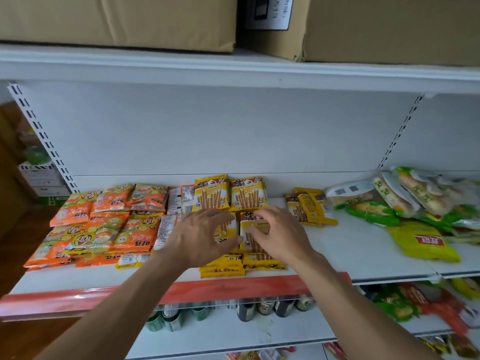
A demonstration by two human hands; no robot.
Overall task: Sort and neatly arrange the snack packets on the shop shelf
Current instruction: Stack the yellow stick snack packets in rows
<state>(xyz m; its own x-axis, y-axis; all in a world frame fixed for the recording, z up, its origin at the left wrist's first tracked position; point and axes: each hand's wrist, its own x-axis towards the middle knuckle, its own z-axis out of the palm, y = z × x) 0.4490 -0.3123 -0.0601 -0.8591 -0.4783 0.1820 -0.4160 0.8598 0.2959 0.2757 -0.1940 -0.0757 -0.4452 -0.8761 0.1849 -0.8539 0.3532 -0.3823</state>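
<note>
I see the yellow wafer-stick packets (246, 194) mid-shelf (363, 255), in neat columns. My left hand (205, 235) and right hand (278, 235) rest on them, fingers (220, 215) spread wide, gripping nothing. Orange packets (104, 229) lie to the left, green packets (415, 198) to the right.

The shelf (358, 245) I face carries orange packets (98, 224) at its left end, yellow wafer packets (228, 194) mid-shelf and green packets (415, 203) at its right end.

orange packets (98, 224), yellow-brown packets (211, 193), green packets (374, 213)
</note>
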